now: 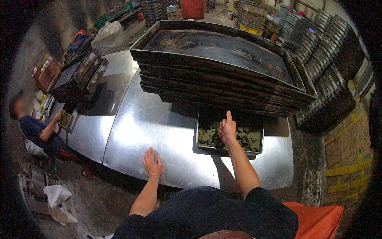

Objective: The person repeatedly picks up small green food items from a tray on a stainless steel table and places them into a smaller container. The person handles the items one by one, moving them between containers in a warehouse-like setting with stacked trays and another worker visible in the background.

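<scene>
Right-hand grip (227, 130), hold unclear, is sitting over green clumps (247, 140) in the tray (211, 150) on the near-right surface (171, 137), while the open left hand (152, 164) should probably be steadying the tray.

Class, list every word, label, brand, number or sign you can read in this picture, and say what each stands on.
None can be read.
Tray of green clumps by the right hand: no lettering visible.
Large stack of trays: no lettering visible.
Yellow-and-brown sheets at right: any marks are too blurred to read.
</scene>
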Tool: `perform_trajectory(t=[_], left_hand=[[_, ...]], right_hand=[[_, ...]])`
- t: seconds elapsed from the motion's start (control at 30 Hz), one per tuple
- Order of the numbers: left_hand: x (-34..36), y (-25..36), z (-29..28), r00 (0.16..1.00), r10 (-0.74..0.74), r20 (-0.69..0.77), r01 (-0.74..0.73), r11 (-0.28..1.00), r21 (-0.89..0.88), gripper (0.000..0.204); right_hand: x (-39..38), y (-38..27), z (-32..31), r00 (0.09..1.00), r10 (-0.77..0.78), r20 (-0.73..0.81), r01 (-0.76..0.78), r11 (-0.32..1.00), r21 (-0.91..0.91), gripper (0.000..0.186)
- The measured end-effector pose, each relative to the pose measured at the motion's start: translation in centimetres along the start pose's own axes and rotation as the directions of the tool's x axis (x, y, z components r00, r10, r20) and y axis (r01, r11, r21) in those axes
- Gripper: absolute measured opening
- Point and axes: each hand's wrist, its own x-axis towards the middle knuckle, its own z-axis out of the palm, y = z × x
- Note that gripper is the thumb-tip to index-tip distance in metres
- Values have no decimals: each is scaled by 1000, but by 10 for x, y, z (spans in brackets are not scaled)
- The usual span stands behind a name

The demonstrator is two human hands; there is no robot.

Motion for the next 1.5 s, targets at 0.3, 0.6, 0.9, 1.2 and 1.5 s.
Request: perform_trajectory(t=[0.3, 0.6, 0.9, 1.2, 1.5], left_hand=[[1, -2, 1, 1000, -7, -8, 7, 1000, -5, 39], [0, -2, -2, 1000, -11, 9, 11, 1000, -21, 40], [1, -2, -1, 1000, -15, 14, 16, 1000, -26, 41], [3, -1, 0, 1000, -15, 23, 15, 1000, -6, 41], [2, 0, -2, 999, -30, 33, 31, 1000, -8, 40]], right_hand=[[10, 13, -8, 986, -24, 165, 43, 993, -112, 33], [20, 34, -6, 988, -98, 116, 133, 928, -349, 30], [28, 35, -14, 943, -333, -20, 261, 773, -579, 55], [13, 15, -12, 950, -296, 104, 306, 804, -511, 46], [17, 21, -20, 948, -257, 189, 318, 773, -548, 31]])
